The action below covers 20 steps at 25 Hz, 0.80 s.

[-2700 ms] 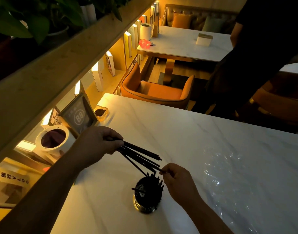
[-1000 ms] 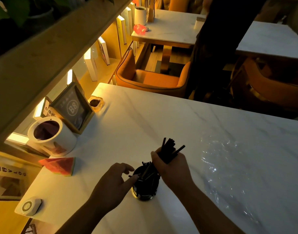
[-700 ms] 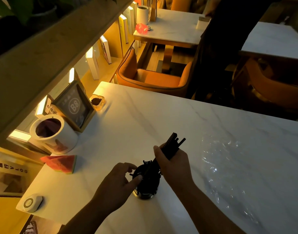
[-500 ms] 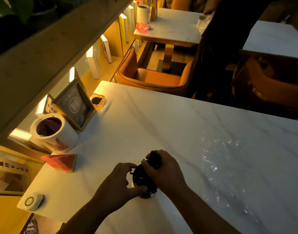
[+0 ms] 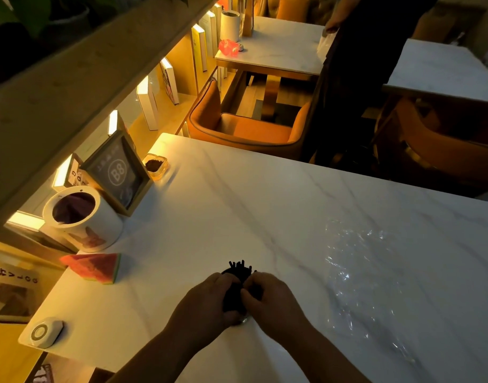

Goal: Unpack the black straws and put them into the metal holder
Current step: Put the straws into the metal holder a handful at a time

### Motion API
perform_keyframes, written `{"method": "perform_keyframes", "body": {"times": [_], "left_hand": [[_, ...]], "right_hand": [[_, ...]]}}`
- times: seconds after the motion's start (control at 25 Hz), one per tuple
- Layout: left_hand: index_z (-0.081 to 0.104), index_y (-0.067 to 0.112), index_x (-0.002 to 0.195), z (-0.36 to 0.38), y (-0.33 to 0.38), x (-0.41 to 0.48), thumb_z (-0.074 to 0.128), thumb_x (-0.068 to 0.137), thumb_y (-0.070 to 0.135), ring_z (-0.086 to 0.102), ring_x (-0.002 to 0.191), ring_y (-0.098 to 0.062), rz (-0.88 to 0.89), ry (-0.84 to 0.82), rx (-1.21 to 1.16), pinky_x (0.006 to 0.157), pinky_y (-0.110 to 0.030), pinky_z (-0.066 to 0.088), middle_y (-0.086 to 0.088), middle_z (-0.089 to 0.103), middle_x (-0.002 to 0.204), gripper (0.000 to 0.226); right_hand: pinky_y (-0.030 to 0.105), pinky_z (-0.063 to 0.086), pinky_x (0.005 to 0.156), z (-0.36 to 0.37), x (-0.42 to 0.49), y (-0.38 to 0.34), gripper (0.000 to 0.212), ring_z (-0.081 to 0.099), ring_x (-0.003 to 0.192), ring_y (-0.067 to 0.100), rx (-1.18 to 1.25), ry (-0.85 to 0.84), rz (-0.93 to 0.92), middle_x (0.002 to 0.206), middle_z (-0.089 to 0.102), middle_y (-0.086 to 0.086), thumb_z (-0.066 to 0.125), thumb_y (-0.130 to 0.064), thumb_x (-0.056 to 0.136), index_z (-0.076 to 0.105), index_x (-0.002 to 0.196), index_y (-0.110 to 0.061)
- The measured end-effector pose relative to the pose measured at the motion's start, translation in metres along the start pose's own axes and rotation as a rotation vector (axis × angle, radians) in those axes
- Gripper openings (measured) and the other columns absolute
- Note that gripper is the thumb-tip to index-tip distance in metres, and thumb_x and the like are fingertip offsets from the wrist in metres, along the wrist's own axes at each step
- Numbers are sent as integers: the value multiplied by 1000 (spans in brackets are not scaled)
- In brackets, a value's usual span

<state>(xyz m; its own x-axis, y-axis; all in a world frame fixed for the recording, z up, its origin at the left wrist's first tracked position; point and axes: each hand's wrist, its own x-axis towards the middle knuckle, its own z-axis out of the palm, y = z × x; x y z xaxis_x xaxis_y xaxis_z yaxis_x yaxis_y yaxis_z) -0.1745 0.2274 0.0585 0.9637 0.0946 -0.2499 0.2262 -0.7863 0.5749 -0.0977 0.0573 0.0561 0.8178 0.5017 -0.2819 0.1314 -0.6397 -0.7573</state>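
Near edge of marble table (image 5: 237,203), a little left of centre: metal holder (image 5: 243,322), almost wholly hidden, only a glint of metal low between the hands. Black straws (image 5: 238,269) standing in it, dark tips fanned out just beyond the knuckles.

Left hand (image 5: 209,299): wrapped round the left flank of the holder, fingers curled close, thumb low by the glint. Right hand (image 5: 267,297): curled against the right flank, fingertips pinching into the straw bundle. How many fingers on the straws: cannot tell, too dark.

Long axis of straws: near upright, leaning slightly toward the far edge. Tips up and away; lower ends down inside the holder, unseen.

Judged step: the last one, seating and gathering the bundle in the holder. Unpacking apparently done: clear plastic wrap (image 5: 356,261) lying crumpled toward the right edge, well apart from the hands, no straws visible on it.

Next move, by judgement: press stray straws down until bottomed, square up the fan, then loosen both hands slowly so as not to tip the holder. Risk: light straws springing out, or holder sliding on the smooth marble.

Along the left edge: white canister (image 5: 82,219), framed B8 sign (image 5: 118,172), watermelon slice (image 5: 95,268); call button (image 5: 45,331) at the near-left corner.
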Motion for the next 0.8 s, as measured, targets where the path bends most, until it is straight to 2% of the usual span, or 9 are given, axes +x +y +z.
{"method": "perform_keyframes", "body": {"times": [0.08,0.2,0.32,0.4,0.48,0.6,0.68,0.8], "left_hand": [[52,46,116,-1,4,2,59,79,58,54,86,-5,24,30,27,67,-16,37,20,57,105,40],[56,44,114,-1,4,2,58,87,49,57,86,-5,41,83,102,64,-12,32,18,62,103,28],[53,46,122,1,2,1,57,85,53,60,97,-6,53,94,144,72,-15,41,20,61,112,38],[50,46,124,2,2,0,54,77,64,56,99,-7,55,78,175,75,-20,48,21,56,114,50],[51,45,125,2,2,1,51,73,68,55,100,-8,46,54,202,76,-23,52,19,53,114,57],[61,42,117,2,4,5,53,82,53,61,96,-12,67,60,248,70,-23,46,16,61,110,37],[65,40,110,-1,7,7,53,90,45,65,93,-14,78,78,255,70,-25,47,14,66,105,25],[69,38,109,-10,10,11,57,94,40,66,91,-13,92,88,263,72,-24,46,12,69,101,19]], "right_hand": [[15,45,61,1,-5,-1,18,60,79,-3,-33,9,-52,84,59,-15,54,-59,88,58,80,-43],[13,41,63,-5,-8,2,23,60,80,1,-95,166,-117,89,60,-17,46,-60,98,58,91,-41],[17,46,71,-5,-10,2,26,58,83,2,-135,206,-162,99,57,-17,37,-55,105,58,107,-41],[25,50,83,1,-10,1,37,54,98,4,-227,183,-194,115,55,-14,30,-51,107,58,125,-37],[29,51,89,5,-9,-3,44,53,110,10,-264,137,-193,127,53,-10,27,-48,105,55,136,-35],[31,53,83,5,-6,-5,31,55,103,9,-221,162,-220,118,56,-10,40,-38,102,58,126,-32],[31,53,81,3,-6,-2,22,55,100,8,-211,192,-206,115,55,-11,51,-35,100,57,121,-32],[32,55,82,2,-7,4,27,58,103,9,-193,190,-174,121,54,-11,56,-36,99,54,126,-33]]}}
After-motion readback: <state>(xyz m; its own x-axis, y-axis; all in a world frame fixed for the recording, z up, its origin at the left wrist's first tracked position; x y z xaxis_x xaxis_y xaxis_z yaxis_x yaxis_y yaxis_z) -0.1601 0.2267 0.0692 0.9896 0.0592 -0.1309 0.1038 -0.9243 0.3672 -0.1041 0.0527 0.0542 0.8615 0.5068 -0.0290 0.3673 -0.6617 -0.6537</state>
